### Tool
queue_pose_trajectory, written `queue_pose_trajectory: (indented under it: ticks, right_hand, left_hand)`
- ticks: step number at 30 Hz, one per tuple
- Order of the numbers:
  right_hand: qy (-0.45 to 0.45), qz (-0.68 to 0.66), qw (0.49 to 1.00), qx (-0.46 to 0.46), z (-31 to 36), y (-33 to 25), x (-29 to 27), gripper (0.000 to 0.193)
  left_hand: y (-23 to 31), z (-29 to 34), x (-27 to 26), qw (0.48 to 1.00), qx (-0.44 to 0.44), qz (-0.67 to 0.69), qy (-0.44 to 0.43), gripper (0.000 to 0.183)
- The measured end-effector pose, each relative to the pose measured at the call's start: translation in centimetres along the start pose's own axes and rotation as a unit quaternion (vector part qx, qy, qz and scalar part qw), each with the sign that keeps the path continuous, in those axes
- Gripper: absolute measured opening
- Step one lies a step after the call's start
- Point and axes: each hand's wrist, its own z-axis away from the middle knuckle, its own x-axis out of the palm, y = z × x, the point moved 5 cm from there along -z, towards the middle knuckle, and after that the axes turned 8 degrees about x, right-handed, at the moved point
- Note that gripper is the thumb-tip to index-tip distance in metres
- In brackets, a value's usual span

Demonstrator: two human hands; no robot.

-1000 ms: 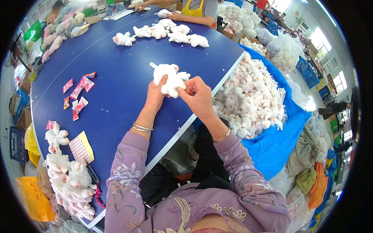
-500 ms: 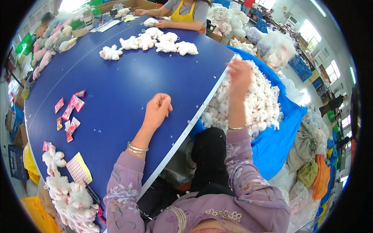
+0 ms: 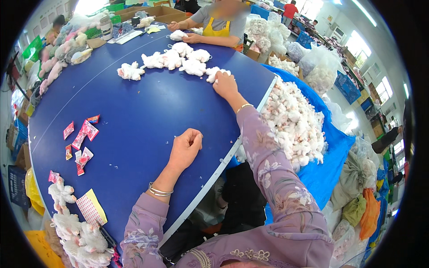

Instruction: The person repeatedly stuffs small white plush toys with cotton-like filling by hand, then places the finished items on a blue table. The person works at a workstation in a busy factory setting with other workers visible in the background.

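At the far right of the blue table (image 3: 147,107), my right hand (image 3: 226,85) grips a small white plush toy (image 3: 213,75) at the end of a row. Several similar plush toys (image 3: 171,59) lie beside it toward the left. My left hand (image 3: 186,149) is closed in a loose fist just above the table near its front edge; whatever it may hold is hidden by the fingers. To its left lie several pink and red candy-like packets (image 3: 85,131). Further left, more white plush toys (image 3: 82,236) are heaped at the table's near edge by a yellow-edged sheet of small labels (image 3: 91,207).
A blue sheet (image 3: 333,143) holds a big pile of small white plush pieces (image 3: 292,120) to my right, below the table's pale edge. Across the table a person in a yellow apron (image 3: 217,29) handles a white toy. Coloured plush (image 3: 58,67) piles up at the far left.
My right hand has moved from above the white pile, left and over the table, onto the toy at the row's right end. My left hand stays closed, slightly nearer me in view.
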Motion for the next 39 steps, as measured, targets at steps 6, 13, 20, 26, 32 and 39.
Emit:
queue_pose_trajectory:
  ticks: [6,13,20,26,32,39]
  right_hand:
    - [-0.143,-0.380,0.913,0.044,7.4,-2.0,-6.4,0.028]
    - [-0.176,-0.810,0.517,0.213,18.8,-7.5,-10.9,0.024]
    - [-0.160,-0.599,0.780,0.086,21.2,-7.4,-11.7,0.018]
    - [-0.162,-0.608,0.772,0.088,21.1,-6.6,-14.7,0.029]
    - [-0.142,-0.559,0.816,0.029,21.1,-6.3,-17.1,0.025]
    - [-0.145,-0.500,0.854,0.015,21.4,-5.9,-17.1,0.017]
  left_hand:
    - [-1.6,-0.3,-0.2,0.992,0.034,0.114,0.040,0.022]
    - [-1.0,-0.2,-0.3,0.986,0.050,0.162,-0.011,0.060]
    - [-0.6,0.2,-1.1,0.980,0.026,0.195,-0.018,0.043]
    - [-0.6,0.1,-0.8,0.957,0.002,0.289,-0.030,0.041]
    - [-0.7,0.1,-0.6,0.961,-0.006,0.268,-0.062,0.047]
    - [-0.8,0.0,-0.7,0.965,-0.007,0.249,-0.078,0.047]
